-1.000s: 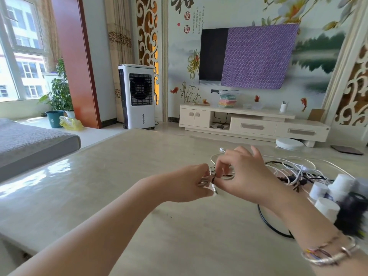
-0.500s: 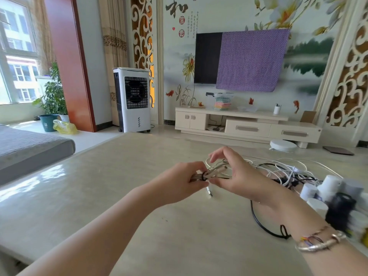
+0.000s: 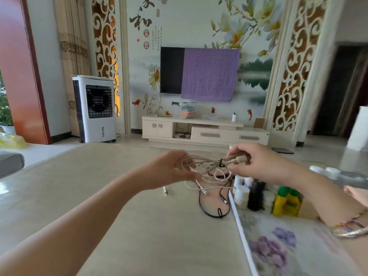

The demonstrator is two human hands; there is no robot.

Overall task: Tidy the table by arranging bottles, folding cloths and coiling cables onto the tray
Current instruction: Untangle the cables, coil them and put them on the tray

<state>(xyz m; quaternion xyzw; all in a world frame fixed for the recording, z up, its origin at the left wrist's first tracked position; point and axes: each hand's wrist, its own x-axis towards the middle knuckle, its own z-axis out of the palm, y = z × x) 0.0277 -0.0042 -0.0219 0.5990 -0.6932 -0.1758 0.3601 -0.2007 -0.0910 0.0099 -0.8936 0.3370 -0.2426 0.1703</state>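
Cable coiling about mid-way, judging by the layout. Beige cable (image 3: 209, 162) is bunched into loops and held above the table (image 3: 99, 196), cinched at the middle by a small black tie (image 3: 221, 162). Left hand (image 3: 175, 170) has its fingers curled through the loop end; right hand (image 3: 256, 164) pinches the plug end just right of the tie. Looks like that bundle is basically finished and only needs placing.

Not done: loose pile of white cables (image 3: 211, 180) on the table under the hands, plus a black cable (image 3: 211, 206) lying slack just left of the tray edge. Neither is coiled.

Tray (image 3: 278, 246), floral print, sits at the right. Bottles stand grouped at its far end: white bottles (image 3: 241, 193), a black bottle (image 3: 255, 196), a yellow bottle with green cap (image 3: 286, 202). So the bottle part looks mostly handled; frame is blurred there, can't confirm alignment. No coiled cable is visible on the tray.

Cloths: none that I can identify on the table or tray. Something grey and blurred at the far right edge, can't tell what.
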